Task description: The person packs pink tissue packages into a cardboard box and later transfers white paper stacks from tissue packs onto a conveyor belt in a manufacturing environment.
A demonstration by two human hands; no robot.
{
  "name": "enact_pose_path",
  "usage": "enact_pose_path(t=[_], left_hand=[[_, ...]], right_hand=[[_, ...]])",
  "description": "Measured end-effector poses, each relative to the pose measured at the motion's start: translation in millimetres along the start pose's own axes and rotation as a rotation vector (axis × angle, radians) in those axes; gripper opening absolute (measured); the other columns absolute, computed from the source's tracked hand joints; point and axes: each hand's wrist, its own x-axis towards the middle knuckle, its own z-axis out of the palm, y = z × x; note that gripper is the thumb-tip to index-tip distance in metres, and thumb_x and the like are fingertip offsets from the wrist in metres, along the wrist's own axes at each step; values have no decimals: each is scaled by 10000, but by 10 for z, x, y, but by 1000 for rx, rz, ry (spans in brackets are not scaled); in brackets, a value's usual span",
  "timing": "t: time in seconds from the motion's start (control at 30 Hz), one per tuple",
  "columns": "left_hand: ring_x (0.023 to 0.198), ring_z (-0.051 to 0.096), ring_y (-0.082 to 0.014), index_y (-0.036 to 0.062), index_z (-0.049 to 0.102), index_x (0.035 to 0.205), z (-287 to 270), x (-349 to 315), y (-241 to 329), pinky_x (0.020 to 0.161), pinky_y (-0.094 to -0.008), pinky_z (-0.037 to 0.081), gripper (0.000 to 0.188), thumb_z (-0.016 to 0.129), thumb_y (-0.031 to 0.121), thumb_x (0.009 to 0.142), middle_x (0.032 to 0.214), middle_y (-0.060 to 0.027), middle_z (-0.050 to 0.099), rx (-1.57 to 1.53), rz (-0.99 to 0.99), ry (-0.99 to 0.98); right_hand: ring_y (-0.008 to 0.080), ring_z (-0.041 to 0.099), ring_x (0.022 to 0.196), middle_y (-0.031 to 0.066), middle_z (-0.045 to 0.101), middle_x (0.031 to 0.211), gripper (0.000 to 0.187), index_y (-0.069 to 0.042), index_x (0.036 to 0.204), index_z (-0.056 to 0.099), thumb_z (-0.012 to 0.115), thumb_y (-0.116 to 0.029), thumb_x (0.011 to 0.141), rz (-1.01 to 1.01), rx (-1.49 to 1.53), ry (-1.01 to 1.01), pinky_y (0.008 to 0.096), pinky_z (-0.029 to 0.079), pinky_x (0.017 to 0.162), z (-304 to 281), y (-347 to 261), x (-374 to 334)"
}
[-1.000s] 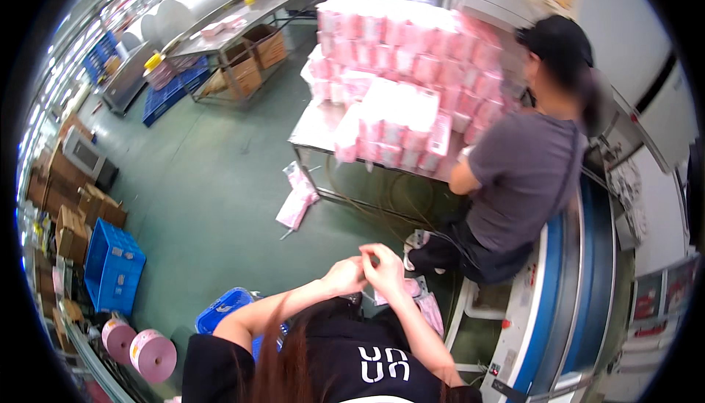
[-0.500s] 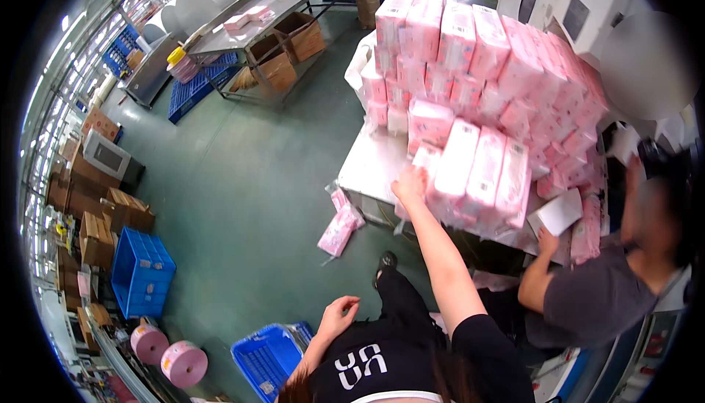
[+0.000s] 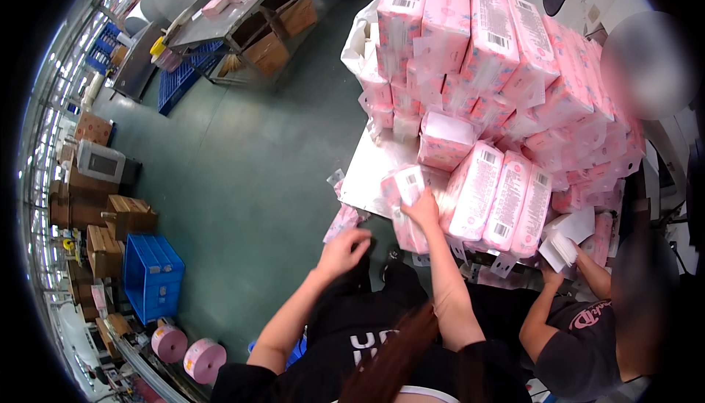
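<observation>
My right hand (image 3: 422,210) is closed on the near side of a pink-and-white tissue pack (image 3: 405,184), which is tilted at the front left edge of the white table (image 3: 369,162). My left hand (image 3: 344,254) hangs over the floor to the left of that pack, fingers loosely curled and apart, holding nothing. Just right of my right hand, three tissue packs (image 3: 474,191) stand side by side in clear wrap. Another tissue pack (image 3: 446,142) lies behind them. A tall heap of wrapped tissue packs (image 3: 490,32) fills the back of the table.
At the right, a co-worker's hands hold a white paper stack (image 3: 559,250). Loose pink packs (image 3: 341,223) lie on the floor by the table. Farther left are a blue crate (image 3: 153,274), pink rolls (image 3: 205,360), cardboard boxes (image 3: 132,214) and a metal workbench (image 3: 213,27).
My right hand has taken hold of the tissue pack and tilted it at the table edge. My left hand has risen toward the table. The view has shifted closer to the heap.
</observation>
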Motion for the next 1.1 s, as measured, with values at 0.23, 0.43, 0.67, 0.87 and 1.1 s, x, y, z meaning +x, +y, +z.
enact_pose_path(t=[0.23,0.43,0.67,0.87,1.1], left_hand=[[852,646,-237,66,665,1007,-824,1206,-86,762,-346,533,232,711,135,791,925,-66,675,157,681,-52],[735,643,-209,98,632,848,-548,1309,-361,590,-314,519,96,680,166,800,806,-35,639,449,630,44],[692,649,-219,8,614,941,58,1021,-443,638,-341,502,164,586,169,927,779,-153,649,-170,58,-140],[612,461,-45,53,630,971,406,1202,-381,534,-214,376,194,558,234,972,723,63,545,-999,-431,-231],[943,639,-207,-17,603,1107,474,1236,-1323,834,-359,515,365,574,312,952,996,-138,685,-680,-355,57]], right_hand=[[211,523,1195,93,536,1264,871,-64,1377,390,786,36,608,-562,710,-318,332,416,1017,-61,-267,-641],[270,436,1310,125,431,1394,877,-77,1460,312,750,-23,701,-575,618,-183,359,388,1053,119,-255,-551],[336,515,1195,198,458,1348,742,-45,1406,365,636,-39,715,-293,497,-56,360,467,938,9,-643,-797],[346,486,1250,180,453,1390,668,-49,1388,406,595,2,750,-529,156,305,466,368,1056,-20,-444,-654],[382,502,1218,198,609,1127,328,-7,1041,628,716,-161,765,-910,-22,243,519,335,1059,374,-1037,-1027]])
